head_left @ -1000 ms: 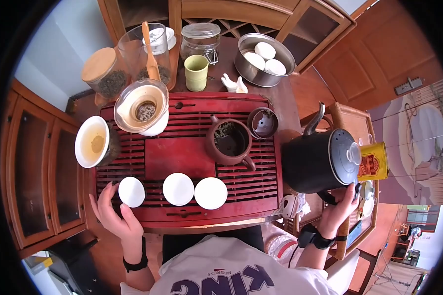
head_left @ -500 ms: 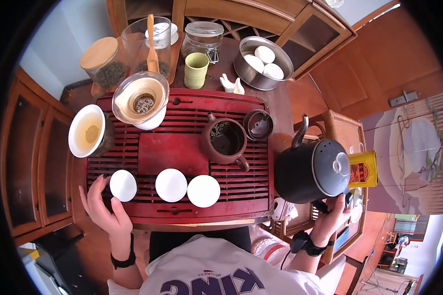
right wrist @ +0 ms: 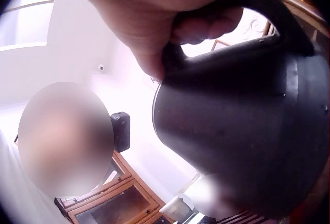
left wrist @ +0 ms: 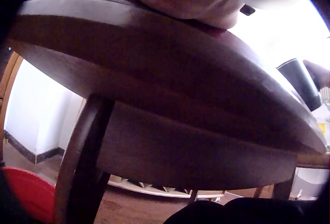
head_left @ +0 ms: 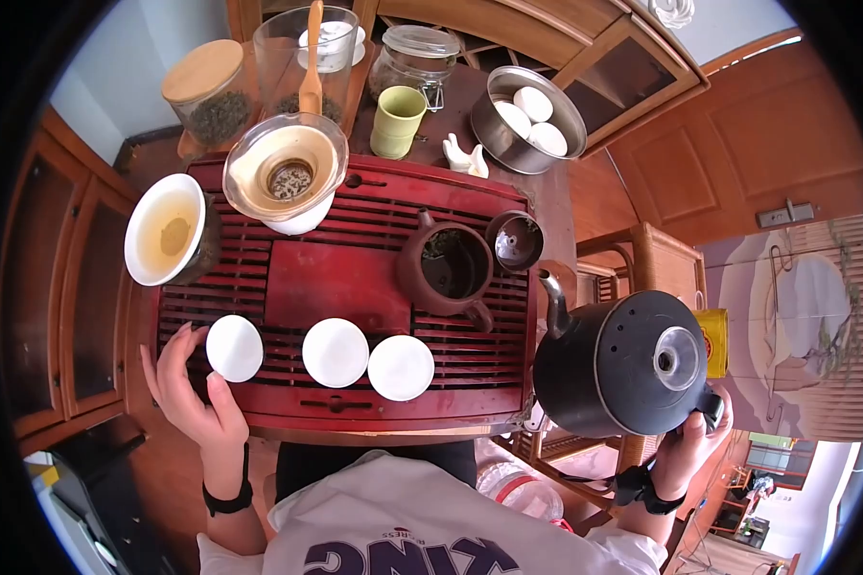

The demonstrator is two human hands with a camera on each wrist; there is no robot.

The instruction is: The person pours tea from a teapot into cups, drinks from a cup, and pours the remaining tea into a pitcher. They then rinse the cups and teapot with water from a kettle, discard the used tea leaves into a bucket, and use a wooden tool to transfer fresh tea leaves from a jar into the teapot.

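Note:
My right hand [head_left: 692, 448] grips the handle of a black kettle [head_left: 585, 369], held at the right edge of the red tea tray [head_left: 336, 283]. The kettle's gooseneck spout points toward the tray, and its handle [right wrist: 296, 20] shows in the right wrist view. Beside the leftmost white cup [head_left: 234, 348], my left hand [head_left: 197, 393] lies with fingers loosely bent and thumb close to the cup. Two more white cups, one in the middle [head_left: 336, 353] and one to its right [head_left: 401, 368], stand along the tray's front. A brown teapot [head_left: 417, 283] holding leaves stands lidless.
The teapot's lid [head_left: 515, 240] lies beside it. At left are a glass pitcher with a strainer [head_left: 288, 177] and a white bowl of tea [head_left: 166, 230]. Behind stand tea jars [head_left: 216, 115], a green cup [head_left: 397, 123] and a metal pot of white cups [head_left: 527, 125].
The kettle has shifted slightly and tilted toward the tray, its spout now lower. The left hand stays beside the leftmost cup. The head view has shifted.

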